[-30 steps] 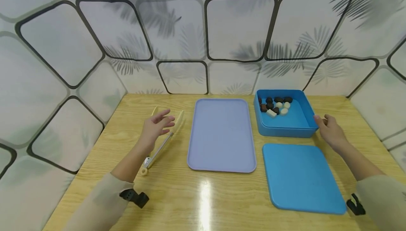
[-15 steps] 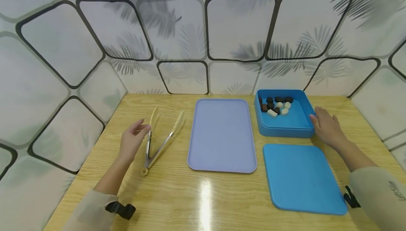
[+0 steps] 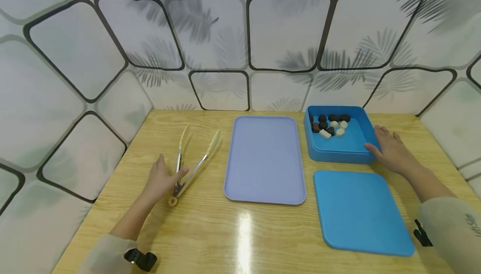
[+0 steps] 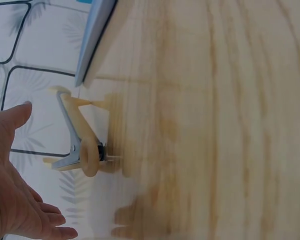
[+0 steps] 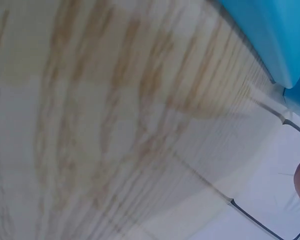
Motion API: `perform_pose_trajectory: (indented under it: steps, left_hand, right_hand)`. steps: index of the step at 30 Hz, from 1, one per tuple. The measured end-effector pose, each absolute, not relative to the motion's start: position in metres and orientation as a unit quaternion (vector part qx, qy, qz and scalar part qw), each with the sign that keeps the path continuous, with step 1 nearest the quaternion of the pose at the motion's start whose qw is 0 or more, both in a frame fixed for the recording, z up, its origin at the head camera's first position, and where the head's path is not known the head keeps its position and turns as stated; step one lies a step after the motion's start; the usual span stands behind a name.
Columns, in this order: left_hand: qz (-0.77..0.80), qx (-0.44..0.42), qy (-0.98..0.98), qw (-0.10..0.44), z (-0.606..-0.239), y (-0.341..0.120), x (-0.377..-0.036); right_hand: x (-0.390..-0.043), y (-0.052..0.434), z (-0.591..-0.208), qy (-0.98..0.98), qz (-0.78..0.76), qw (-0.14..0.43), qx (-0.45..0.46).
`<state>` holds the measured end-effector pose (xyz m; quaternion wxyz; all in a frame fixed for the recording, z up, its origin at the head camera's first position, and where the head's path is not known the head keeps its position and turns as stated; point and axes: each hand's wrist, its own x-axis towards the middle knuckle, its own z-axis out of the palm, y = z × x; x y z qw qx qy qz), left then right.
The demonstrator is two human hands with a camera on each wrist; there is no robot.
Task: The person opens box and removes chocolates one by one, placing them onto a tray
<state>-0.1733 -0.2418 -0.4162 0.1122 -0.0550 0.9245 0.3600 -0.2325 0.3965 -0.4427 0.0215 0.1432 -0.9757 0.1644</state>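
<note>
Left of the tray (image 3: pixel 264 159), the tongs (image 3: pixel 189 160) lay flat on the table (image 3: pixel 210 232) with their 2 arms splayed apart toward the wall and the hinge ring nearest the person. The left hand (image 3: pixel 162 178) rested beside the hinge end, its thumb against the near arm and the other fingers loosely extended on the far side, not yet closed round anything; the left wrist view showed the palm (image 4: pixel 12 185) wide and the fingers relaxed just short of the metal hinge. Right of the tray stood the box (image 3: pixel 340 138), holding about 10 dark and pale pieces bunched in its far left corner, and its lid (image 3: pixel 360 211) lay flat in front of it. The right hand (image 3: pixel 391 150) lay against the box's right wall with fingers straight and slightly spread, steadying rather than gripping. To take the tongs well, it seemed best to wrap the fingers round both arms a little ahead of the hinge, where a squeeze gives control of the tips, and to lift without sliding them into the tray. The right hand would do well to keep the box from shifting.
</note>
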Motion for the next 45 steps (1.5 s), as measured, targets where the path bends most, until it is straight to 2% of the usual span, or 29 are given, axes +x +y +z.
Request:
perform_pose_trajectory:
  steps: [11,21,27,40,45]
  left_hand:
    - [0.314,-0.055,0.944,0.08,-0.426,-0.224,-0.177]
    - [0.263,-0.064,0.962,0.029,-0.443,-0.21,-0.185]
    - [0.249,-0.048,0.967,0.028,-0.445,-0.209,-0.191]
    - [0.401,-0.038,0.914,0.046,-0.451,-0.217,-0.193]
    - [0.42,-0.013,0.907,0.022,-0.456,-0.22,-0.192]
  right_hand:
    - [-0.231,0.4,-0.443,-0.977,0.15,0.017,0.15]
    - [-0.231,0.396,-0.446,-0.974,0.169,0.004,0.148]
    - [-0.232,0.397,-0.448,-0.975,0.167,0.009,0.145]
    - [-0.23,0.396,-0.446,-0.977,0.162,0.01,0.138]
    - [-0.231,0.395,-0.446,-0.977,0.167,0.011,0.132]
